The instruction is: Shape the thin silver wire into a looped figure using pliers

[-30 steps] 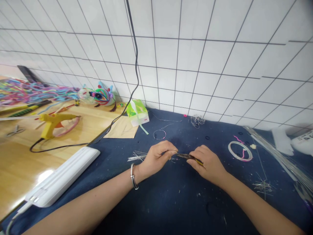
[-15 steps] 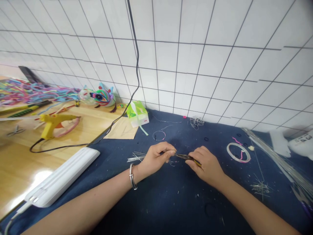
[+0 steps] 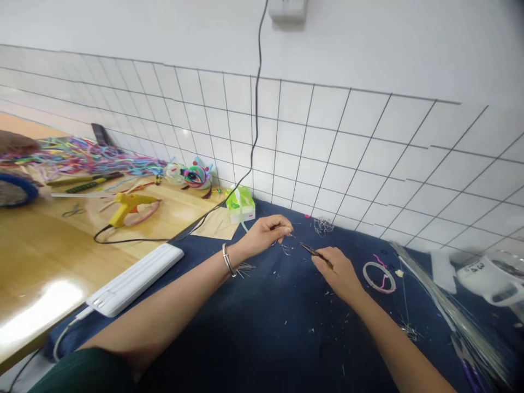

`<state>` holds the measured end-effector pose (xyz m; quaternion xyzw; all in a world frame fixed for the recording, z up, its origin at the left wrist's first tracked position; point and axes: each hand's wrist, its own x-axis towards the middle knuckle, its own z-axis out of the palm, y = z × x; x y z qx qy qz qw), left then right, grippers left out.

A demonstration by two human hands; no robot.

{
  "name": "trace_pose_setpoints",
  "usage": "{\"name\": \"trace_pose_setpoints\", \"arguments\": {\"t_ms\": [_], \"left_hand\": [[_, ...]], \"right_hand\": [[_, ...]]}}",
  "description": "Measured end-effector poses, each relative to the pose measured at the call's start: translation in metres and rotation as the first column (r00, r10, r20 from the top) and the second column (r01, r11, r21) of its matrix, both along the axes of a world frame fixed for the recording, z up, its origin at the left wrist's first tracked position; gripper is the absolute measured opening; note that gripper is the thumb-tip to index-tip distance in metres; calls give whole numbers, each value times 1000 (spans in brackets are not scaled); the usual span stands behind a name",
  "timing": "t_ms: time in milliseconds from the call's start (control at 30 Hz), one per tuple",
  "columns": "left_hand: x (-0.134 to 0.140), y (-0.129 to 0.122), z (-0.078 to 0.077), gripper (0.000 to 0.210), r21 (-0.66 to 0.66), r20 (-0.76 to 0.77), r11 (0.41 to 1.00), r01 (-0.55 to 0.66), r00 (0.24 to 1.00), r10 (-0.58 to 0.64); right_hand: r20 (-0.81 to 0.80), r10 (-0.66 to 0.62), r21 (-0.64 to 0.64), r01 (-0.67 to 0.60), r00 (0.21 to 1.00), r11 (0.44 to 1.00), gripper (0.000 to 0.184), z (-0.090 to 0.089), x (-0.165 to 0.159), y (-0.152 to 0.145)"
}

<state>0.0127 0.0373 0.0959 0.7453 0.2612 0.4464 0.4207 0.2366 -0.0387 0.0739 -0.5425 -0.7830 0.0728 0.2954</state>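
My left hand [image 3: 268, 233] is closed in a pinch on thin wire [image 3: 285, 249], whose fine ends dangle below the fingers. My right hand [image 3: 336, 268] is wrapped round a pair of needle-nose pliers [image 3: 314, 251]. The tip of the pliers points at the left fingers, with a small gap between. Whether the jaws are parted is too small to tell. Behind my left wrist, short cut wires [image 3: 245, 269] lie on the dark blue cloth [image 3: 266, 327].
To the left are a white power strip [image 3: 137, 279], a yellow glue gun [image 3: 127, 207] and colourful strips [image 3: 102, 158]. Another person's hand [image 3: 16, 143] shows at far left. A tissue pack [image 3: 241, 205], tangled wire [image 3: 323, 226], a white ring [image 3: 365, 275] and long wires [image 3: 462, 316] lie around.
The pliers have come away from the left fingers, leaving a gap. My left hand has risen, uncovering more dangling wire. The camera view has tilted up, and another person's hand appears at far left.
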Motion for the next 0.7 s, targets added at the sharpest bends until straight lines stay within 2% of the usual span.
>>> {"name": "trace_pose_setpoints", "arguments": {"t_ms": [67, 133, 233, 300, 333, 500, 700], "left_hand": [[3, 5, 24, 17, 49, 24, 998, 31, 999, -33], [6, 7, 42, 17, 92, 73, 996, 10, 997, -17], [13, 8, 50, 16, 90, 151, 996, -10, 988, -3], [17, 8, 46, 16, 67, 164, 998, -2, 986, -9], [18, 9, 43, 17, 60, 162, 998, -1, 987, -9], [22, 16, 25, 16, 9, 176, 1000, 30, 984, -31], [36, 21, 7, 17, -195, 358, 961, 196, 927, -117]], "right_hand": [[-95, -5, 5, 5, 995, 1000, 28, 18, -2, 2], [-241, -21, -9, 19, 970, 1000, 28, 32, -8, 5], [-519, -100, -31, 98, 849, 995, 27, 45, -21, 14], [-621, -107, -22, 120, 776, 993, 27, 48, -32, 22], [-638, -100, -24, 110, 764, 994, 29, 48, -38, 26], [-578, -54, -8, 60, 814, 998, 19, 41, -54, 38], [-557, -81, -12, 89, 827, 996, 16, 31, -46, 37]]}}
